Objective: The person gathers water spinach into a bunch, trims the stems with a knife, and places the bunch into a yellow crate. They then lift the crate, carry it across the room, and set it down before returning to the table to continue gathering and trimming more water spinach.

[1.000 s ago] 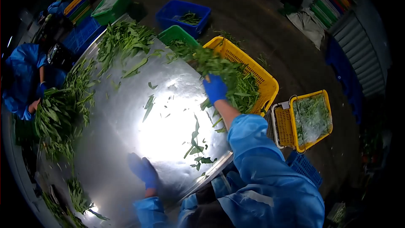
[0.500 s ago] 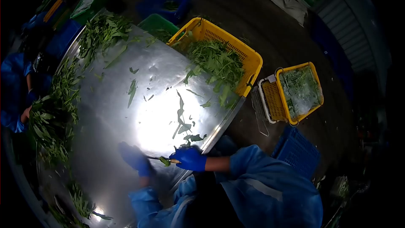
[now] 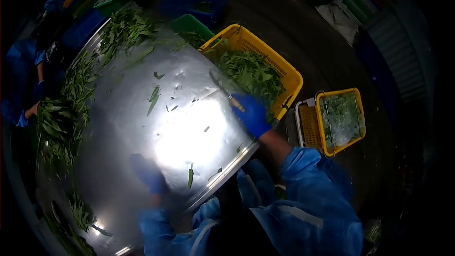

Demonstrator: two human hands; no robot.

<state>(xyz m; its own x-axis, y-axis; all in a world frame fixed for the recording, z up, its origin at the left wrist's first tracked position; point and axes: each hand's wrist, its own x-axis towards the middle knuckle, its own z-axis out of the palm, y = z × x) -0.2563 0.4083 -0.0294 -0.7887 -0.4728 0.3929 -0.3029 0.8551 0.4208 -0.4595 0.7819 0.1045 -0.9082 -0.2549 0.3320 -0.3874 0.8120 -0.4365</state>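
My right hand (image 3: 252,115), in a blue glove, is closed on the light wooden handle of a knife (image 3: 237,104) beside the large yellow basket. The knife's blade points up and left over the table edge. Green leaves (image 3: 251,73) fill much of that basket. Over the metal table (image 3: 118,128), my left hand (image 3: 149,173), also blue-gloved, is blurred, and I cannot make out its fingers. A narrow leaf (image 3: 190,176) and a few scraps lie on the metal between my hands and the near edge.
The large yellow basket (image 3: 294,73) adjoins the table's right edge. Farther right stands a smaller yellow basket (image 3: 359,109) of greens. Leafy bunches (image 3: 78,85) line the table's left side, where a co-worker's hand (image 3: 32,110) touches them. A green crate (image 3: 192,23) and a blue crate (image 3: 194,2) are behind.
My right hand has moved up and right with the knife, to the large yellow basket. The leaf pieces that lay in the bright middle of the table are mostly gone from there.
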